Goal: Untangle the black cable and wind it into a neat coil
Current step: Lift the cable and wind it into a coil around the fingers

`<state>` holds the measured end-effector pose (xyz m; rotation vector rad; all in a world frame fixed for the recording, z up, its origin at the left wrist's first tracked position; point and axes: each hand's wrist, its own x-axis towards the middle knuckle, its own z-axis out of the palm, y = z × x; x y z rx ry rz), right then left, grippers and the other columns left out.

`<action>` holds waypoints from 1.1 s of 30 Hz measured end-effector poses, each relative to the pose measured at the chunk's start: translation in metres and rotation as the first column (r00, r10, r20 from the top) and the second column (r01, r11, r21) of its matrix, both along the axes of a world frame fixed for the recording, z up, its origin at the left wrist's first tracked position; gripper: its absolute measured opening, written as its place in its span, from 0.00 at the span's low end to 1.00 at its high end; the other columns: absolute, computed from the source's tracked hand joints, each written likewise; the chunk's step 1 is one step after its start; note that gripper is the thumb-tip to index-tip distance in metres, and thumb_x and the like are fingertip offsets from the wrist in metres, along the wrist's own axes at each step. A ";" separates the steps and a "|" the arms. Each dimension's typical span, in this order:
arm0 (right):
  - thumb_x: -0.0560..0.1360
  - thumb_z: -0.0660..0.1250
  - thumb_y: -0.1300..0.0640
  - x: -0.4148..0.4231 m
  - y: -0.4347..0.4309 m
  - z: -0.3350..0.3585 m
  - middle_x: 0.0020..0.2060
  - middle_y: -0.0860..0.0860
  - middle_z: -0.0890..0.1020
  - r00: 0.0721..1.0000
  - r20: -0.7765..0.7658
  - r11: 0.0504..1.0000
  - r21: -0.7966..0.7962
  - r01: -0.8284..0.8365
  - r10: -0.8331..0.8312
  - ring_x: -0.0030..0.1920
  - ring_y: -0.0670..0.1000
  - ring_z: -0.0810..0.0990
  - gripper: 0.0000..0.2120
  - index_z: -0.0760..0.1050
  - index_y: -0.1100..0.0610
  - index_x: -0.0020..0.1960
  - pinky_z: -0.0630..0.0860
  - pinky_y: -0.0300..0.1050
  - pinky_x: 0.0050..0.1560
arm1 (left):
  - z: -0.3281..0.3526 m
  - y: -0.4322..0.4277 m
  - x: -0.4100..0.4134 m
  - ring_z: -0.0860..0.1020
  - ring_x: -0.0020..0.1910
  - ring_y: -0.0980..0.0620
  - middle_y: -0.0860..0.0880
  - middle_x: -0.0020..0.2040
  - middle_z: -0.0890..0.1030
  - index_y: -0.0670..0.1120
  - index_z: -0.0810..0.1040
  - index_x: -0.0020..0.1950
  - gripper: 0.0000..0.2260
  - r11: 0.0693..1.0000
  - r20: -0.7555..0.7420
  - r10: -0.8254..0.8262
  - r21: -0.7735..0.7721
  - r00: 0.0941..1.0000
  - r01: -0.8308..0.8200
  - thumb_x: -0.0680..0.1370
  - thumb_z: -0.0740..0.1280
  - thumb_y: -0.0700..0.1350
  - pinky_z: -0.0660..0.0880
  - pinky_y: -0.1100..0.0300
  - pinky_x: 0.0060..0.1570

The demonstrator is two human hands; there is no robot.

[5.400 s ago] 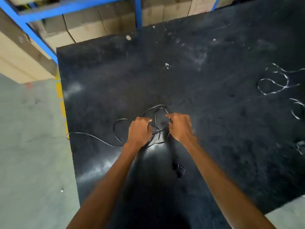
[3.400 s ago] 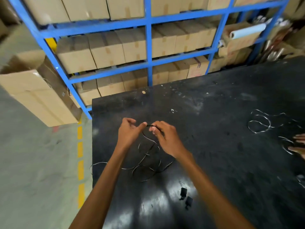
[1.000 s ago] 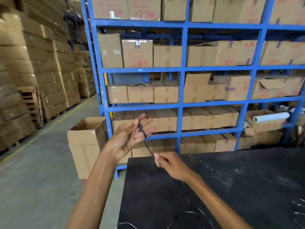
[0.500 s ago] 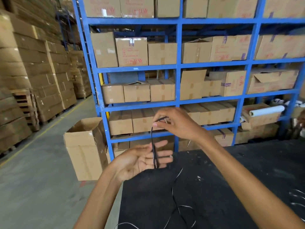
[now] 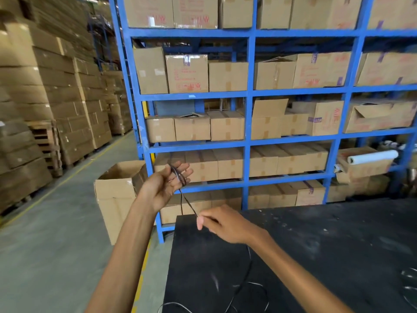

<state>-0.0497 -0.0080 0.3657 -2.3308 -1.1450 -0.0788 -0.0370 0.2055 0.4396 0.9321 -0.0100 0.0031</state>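
The thin black cable runs taut from my raised left hand down to my right hand. A couple of turns of it loop around the spread fingers of my left hand, palm up. My right hand pinches the cable between thumb and fingers just above the black table's far left corner. The rest of the cable hangs from the right hand and lies in loose loops on the table near the frame's bottom edge.
A blue shelf rack full of cardboard boxes stands right behind the table. An open cardboard box sits on the concrete floor at the left. Another cable lies at the table's right edge.
My left hand has risen and my right hand has dropped to the table corner, laying another turn of cable around the left fingers.
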 end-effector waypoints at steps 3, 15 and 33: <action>0.83 0.62 0.48 -0.016 -0.001 0.015 0.38 0.46 0.82 0.999 0.048 0.998 -0.067 0.000 0.003 0.38 0.46 0.79 0.09 0.77 0.50 0.48 0.75 0.48 0.40 | -0.011 0.000 0.004 0.83 0.49 0.43 0.40 0.52 0.83 0.35 0.70 0.70 0.17 0.957 -0.023 0.121 0.269 0.992 -0.110 0.87 0.50 0.41 0.76 0.53 0.53; 0.72 0.77 0.46 0.023 -0.024 0.131 0.41 0.40 0.86 0.972 0.221 0.993 0.111 0.051 -0.074 0.46 0.39 0.83 0.07 0.83 0.48 0.44 0.79 0.39 0.49 | -0.027 -0.042 -0.061 0.84 0.40 0.37 0.40 0.32 0.78 0.34 0.78 0.67 0.21 0.883 0.045 -0.327 0.371 0.944 0.288 0.87 0.49 0.43 0.73 0.43 0.69; 0.82 0.65 0.46 -0.020 0.012 0.035 0.30 0.28 0.78 0.997 0.042 0.997 -0.040 -0.063 0.064 0.34 0.33 0.78 0.11 0.84 0.47 0.57 0.69 0.27 0.36 | -0.001 0.015 0.001 0.84 0.59 0.45 0.35 0.63 0.81 0.28 0.75 0.63 0.17 0.873 0.417 0.246 0.298 0.875 -0.387 0.87 0.54 0.40 0.78 0.56 0.62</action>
